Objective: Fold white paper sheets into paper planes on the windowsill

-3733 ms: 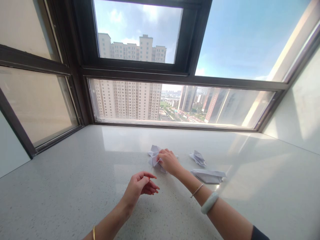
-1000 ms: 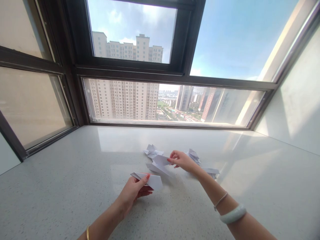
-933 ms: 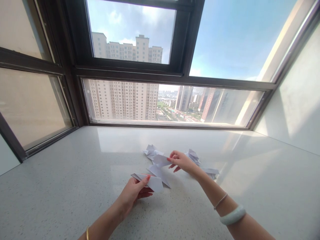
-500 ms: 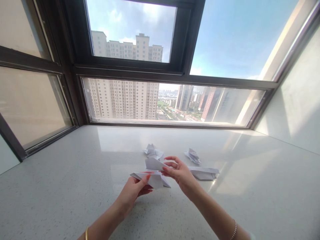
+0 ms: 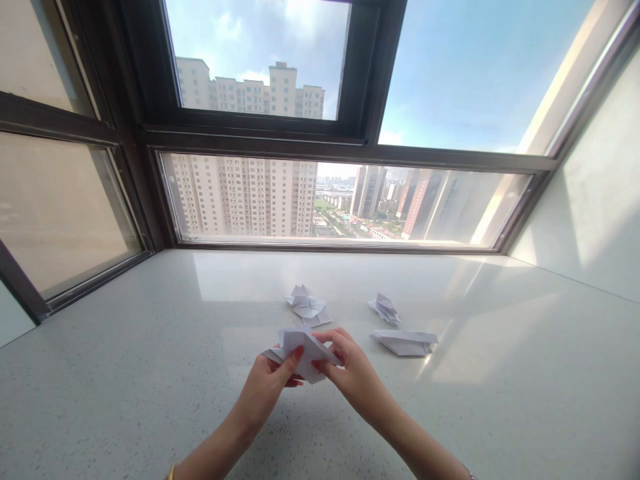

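Observation:
Both hands meet over the pale speckled counter [image 5: 150, 373], holding one folded white paper piece [image 5: 301, 347] between them. My left hand [image 5: 270, 385] pinches its left side, thumb on top. My right hand [image 5: 353, 373] grips its right side with curled fingers. The paper sits slightly above the counter, and its lower part is hidden by my fingers.
Three other folded white paper shapes lie farther back: a flower-like one [image 5: 307, 307], a small crumpled one [image 5: 384, 309] and a flat long one [image 5: 405, 342]. A dark-framed window [image 5: 350, 143] runs along the back and left. A white wall [image 5: 590, 200] closes the right side.
My right hand picked a paper piece up from the far pile and drew it back toward me. It now joins the piece in my left hand, both hands close together.

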`<state>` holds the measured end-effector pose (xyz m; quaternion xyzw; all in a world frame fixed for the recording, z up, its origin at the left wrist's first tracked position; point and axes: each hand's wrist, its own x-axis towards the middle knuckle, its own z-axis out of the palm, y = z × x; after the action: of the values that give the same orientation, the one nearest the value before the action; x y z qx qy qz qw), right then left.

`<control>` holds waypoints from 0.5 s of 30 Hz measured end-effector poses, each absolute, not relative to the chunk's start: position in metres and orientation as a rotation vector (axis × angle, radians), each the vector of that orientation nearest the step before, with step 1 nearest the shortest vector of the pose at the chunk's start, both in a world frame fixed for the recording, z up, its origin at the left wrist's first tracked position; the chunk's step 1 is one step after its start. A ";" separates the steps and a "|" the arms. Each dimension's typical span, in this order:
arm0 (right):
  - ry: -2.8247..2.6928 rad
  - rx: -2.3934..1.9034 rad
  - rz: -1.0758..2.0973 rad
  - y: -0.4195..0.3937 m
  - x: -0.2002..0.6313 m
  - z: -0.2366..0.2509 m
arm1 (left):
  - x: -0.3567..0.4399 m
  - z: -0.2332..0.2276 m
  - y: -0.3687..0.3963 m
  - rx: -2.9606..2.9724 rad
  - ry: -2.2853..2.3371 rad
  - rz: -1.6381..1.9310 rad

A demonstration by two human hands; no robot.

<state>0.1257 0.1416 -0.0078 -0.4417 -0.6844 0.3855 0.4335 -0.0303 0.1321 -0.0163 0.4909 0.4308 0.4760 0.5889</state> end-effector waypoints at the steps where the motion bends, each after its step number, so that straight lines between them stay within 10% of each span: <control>1: -1.697 -1.098 0.976 0.140 0.125 -0.008 | -0.030 -0.016 0.132 1.128 1.013 1.119; 15: -1.579 -1.165 0.702 0.152 0.148 0.011 | -0.032 -0.017 0.131 0.922 0.935 1.139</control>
<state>0.1476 0.1516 0.0107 -0.4825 -0.6543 0.2910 0.5044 -0.0317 0.1314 -0.0171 0.4053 0.4108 0.5004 0.6455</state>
